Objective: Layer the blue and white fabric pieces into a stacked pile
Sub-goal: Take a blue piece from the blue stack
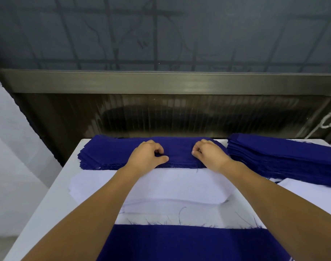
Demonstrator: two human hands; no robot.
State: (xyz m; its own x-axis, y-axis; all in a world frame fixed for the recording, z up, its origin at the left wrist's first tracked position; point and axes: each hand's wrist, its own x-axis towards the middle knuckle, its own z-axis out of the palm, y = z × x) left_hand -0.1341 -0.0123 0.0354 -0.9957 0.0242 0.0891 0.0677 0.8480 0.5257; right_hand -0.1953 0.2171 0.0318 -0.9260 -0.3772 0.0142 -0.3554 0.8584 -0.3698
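Observation:
A stack of dark blue fabric pieces (108,153) lies at the far side of the white table (48,204). My left hand (146,155) and my right hand (209,153) both rest on top of this stack, fingers curled and pinching the top blue piece. In front of it lies a stack of white fabric pieces (176,187). Nearest to me sits a blue piece (189,243) on top of a pile, with frayed threads along its far edge.
A second, thicker stack of blue pieces (285,157) stands at the right, with more white fabric (315,194) in front of it. A dark metal rail and corrugated panel (179,110) rise just behind the table. The table's left edge drops off to a pale floor.

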